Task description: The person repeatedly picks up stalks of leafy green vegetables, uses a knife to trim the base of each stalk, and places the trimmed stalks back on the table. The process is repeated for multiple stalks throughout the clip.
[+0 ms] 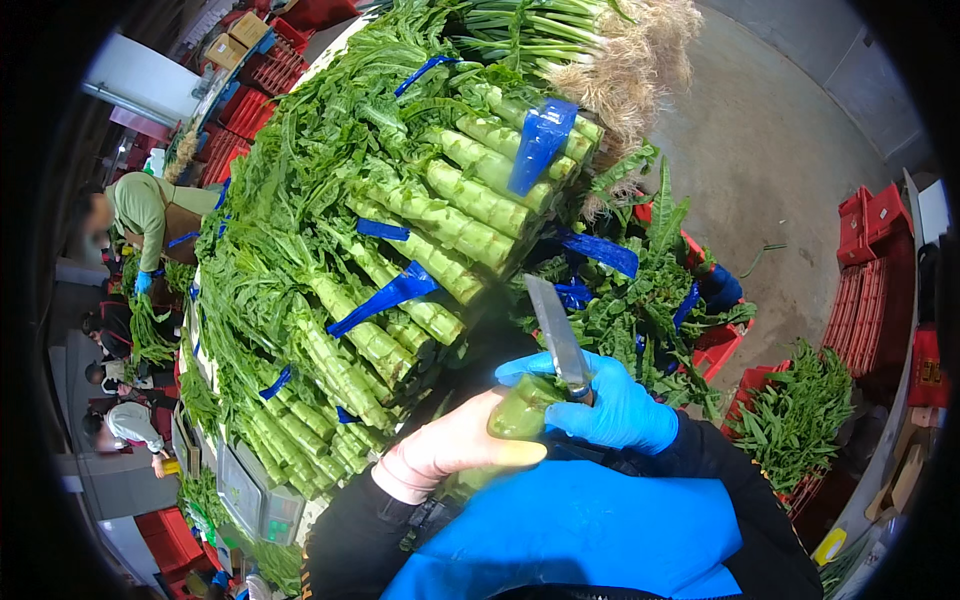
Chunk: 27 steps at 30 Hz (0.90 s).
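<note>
My left hand (448, 442), in a pale glove with yellowish fingertips, grips a green celtuce stem (520, 411) in front of my blue apron (592, 525). The stem's peeled-looking end shows between thumb and fingers; its lower part is mostly hidden. In a blue glove, my right hand (626, 405) holds a knife (556, 326) with its flat blade pointing up and away. Its fingers also meet the stem's far side. Just beyond both hands lies a large heap of leafy celtuce (442, 199), bundled with blue tape (385, 300), cut ends facing me.
Scallions (540, 34) with long roots lie at the heap's far end. Red crates of leafy greens (724, 345) (795, 420) stand at right on the concrete floor (757, 135). A digital scale (259, 495) sits at lower left. Several people, one in a green top (142, 206), work at left.
</note>
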{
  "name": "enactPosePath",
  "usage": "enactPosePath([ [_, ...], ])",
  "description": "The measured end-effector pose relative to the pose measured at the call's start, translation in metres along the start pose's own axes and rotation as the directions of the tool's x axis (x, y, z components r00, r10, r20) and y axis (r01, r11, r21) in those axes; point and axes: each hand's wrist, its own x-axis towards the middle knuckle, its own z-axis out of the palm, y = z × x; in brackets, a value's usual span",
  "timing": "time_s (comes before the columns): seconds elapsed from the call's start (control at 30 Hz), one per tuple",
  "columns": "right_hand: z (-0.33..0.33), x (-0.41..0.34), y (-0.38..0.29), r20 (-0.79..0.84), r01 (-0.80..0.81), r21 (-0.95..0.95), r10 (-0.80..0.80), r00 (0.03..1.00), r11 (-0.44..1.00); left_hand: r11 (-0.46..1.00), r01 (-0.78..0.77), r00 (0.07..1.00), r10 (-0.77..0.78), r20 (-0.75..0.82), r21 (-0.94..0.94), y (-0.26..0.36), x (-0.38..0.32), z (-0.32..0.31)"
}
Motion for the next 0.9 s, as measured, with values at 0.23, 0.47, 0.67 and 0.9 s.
enactPosePath([
  [0.23,0.000,0.004,0.000,-0.025,-0.033,0.050,0.035,0.999,0.998,0.935,0.202,0.957,-0.126,-0.261,0.290,0.003,0.001,0.014],
  [0.47,0.013,0.005,0.001,-0.253,-0.171,-0.030,0.158,0.955,0.985,0.748,0.425,0.814,-0.069,-0.577,0.510,0.012,0.006,0.040],
  [0.67,-0.015,0.014,0.002,-0.661,-0.050,0.094,0.100,0.744,0.994,0.873,0.261,0.886,-0.046,-0.462,0.413,0.004,0.002,0.023],
  [0.9,-0.001,-0.005,-0.005,-0.266,-0.240,0.098,0.258,0.929,0.966,0.865,0.304,0.854,-0.062,-0.517,0.399,0.002,0.004,0.028],
])
